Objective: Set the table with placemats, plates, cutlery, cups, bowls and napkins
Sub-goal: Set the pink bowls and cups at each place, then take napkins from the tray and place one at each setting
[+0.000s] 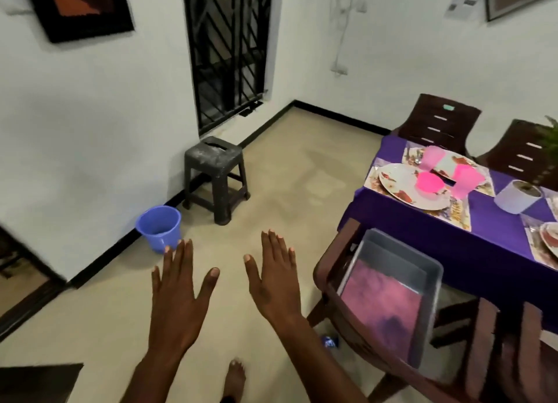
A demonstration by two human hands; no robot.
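- Both my hands hang nearest the lens, palms down over the bare floor; my left hand [178, 294] and my right hand [273, 281] have fingers straight and spread, holding nothing, which I judge marks a pause between items.
- Just right of my right hand, a grey tub [422, 284] sits on the seat of a wooden chair [332, 281] drawn up beside the table; a pink sheet [380, 303] lies flat in it, placemat or napkin I cannot tell; parked there, I reckon, to keep supplies within reach.
- On the table [416, 218] with its purple cloth, 1 setting at the near corner looks far along: a patterned placemat [453, 215] under a white plate [401, 185], a pink bowl [430, 182] on the plate, 2 pink cups [466, 176] behind.
- Another plate [548, 236] shows at the right edge, cut off by the frame.
- A blue bucket [158, 227] and dark stool [216, 176] stand by the wall, well apart from the table.
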